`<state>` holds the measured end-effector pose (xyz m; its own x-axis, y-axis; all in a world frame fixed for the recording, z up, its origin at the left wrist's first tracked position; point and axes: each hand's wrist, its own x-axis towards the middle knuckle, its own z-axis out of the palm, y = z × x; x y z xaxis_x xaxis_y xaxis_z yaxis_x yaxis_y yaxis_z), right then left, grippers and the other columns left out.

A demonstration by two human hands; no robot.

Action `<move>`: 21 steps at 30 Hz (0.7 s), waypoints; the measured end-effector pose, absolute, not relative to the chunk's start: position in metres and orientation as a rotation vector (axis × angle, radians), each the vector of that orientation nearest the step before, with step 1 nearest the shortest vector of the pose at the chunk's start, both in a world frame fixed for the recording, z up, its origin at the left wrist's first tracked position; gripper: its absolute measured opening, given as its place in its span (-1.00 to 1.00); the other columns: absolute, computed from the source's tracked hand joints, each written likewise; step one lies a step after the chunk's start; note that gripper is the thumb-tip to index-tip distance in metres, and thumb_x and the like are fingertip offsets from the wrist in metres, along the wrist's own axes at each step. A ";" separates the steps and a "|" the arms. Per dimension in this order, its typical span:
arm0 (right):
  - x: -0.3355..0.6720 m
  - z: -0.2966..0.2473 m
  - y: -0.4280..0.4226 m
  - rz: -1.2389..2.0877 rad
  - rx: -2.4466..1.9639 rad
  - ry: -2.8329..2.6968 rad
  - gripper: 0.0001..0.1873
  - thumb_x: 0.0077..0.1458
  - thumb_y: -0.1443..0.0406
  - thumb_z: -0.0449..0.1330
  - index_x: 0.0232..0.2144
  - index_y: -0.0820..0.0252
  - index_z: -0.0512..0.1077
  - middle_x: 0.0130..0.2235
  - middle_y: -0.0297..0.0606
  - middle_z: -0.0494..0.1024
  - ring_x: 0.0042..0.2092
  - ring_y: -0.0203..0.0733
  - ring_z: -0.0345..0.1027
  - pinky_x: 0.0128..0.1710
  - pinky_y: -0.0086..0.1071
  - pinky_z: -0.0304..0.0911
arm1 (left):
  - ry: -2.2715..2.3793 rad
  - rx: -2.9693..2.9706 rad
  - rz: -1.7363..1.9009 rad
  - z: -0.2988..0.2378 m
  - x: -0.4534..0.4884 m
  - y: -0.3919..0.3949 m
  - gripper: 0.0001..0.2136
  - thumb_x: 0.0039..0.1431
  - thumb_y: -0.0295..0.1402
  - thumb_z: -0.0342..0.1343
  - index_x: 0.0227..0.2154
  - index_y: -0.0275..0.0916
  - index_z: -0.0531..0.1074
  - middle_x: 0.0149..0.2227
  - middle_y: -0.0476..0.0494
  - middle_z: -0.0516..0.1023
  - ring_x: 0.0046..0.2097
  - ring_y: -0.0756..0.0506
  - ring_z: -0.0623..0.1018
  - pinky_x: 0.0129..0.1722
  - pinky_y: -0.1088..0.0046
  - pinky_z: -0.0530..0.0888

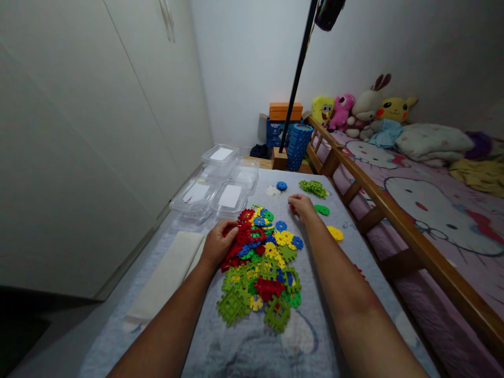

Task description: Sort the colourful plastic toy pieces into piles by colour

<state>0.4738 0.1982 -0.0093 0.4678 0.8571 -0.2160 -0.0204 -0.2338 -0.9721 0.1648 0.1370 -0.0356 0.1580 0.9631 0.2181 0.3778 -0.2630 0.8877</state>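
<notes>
A heap of plastic interlocking pieces [262,262] in red, green, yellow and blue lies on a pale blue blanket [252,341]. My left hand [218,244] rests on the heap's left side, fingers curled round red pieces. My right hand [301,206] is beyond the heap with its fingers closed; what it holds is hidden. Near it lie a green piece [322,210], a green cluster [314,187], a blue piece [281,185], a white piece [271,191] and a yellow piece [335,233].
Several clear plastic boxes [220,184] stand at the far left of the blanket. A folded white cloth [167,275] lies left. A wooden bed rail [394,220] runs along the right, with plush toys [362,110] behind. A black pole [297,73] rises at the back.
</notes>
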 end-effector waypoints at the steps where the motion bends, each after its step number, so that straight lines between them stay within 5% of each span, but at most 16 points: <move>1: 0.473 -0.011 0.189 0.995 -1.599 -0.851 -0.89 -0.13 0.42 0.27 -0.50 0.20 0.39 -0.61 -0.47 0.37 -0.60 -0.40 0.20 -0.61 -0.55 0.09 | 1.287 1.751 1.077 -0.036 0.165 0.137 -0.71 0.17 -0.13 0.09 -0.21 -0.19 0.56 -0.15 -0.15 0.64 -0.07 -0.19 0.59 0.04 0.22 0.47; 5: 0.470 -0.016 0.160 0.978 -1.683 -1.378 -0.95 -0.14 0.39 0.31 -0.51 0.23 0.50 -0.54 -0.41 0.46 -0.49 -0.34 0.26 -0.49 -0.49 0.11 | 1.292 1.753 1.064 -0.038 0.163 0.137 -0.69 0.18 -0.10 0.09 -0.19 -0.21 0.56 -0.14 -0.17 0.64 -0.06 -0.20 0.59 0.03 0.21 0.47; 12: 0.463 -0.014 0.144 0.607 -1.777 -1.827 -0.76 -0.29 0.49 0.36 -0.49 0.18 0.46 -0.41 -0.40 0.43 -0.33 -0.29 0.23 -0.33 -0.46 0.08 | 1.294 1.737 1.056 -0.042 0.163 0.138 -0.66 0.18 -0.08 0.10 -0.17 -0.22 0.56 -0.13 -0.18 0.64 -0.07 -0.20 0.59 0.00 0.22 0.48; 21: 0.479 -0.015 0.171 0.970 -1.801 -1.417 -0.79 -0.14 0.45 0.33 -0.56 0.20 0.34 -0.63 -0.48 0.35 -0.58 -0.37 0.18 -0.55 -0.49 0.03 | 1.297 1.748 1.065 -0.039 0.164 0.139 -0.68 0.16 -0.10 0.11 -0.19 -0.22 0.56 -0.15 -0.17 0.63 -0.10 -0.21 0.59 0.01 0.20 0.47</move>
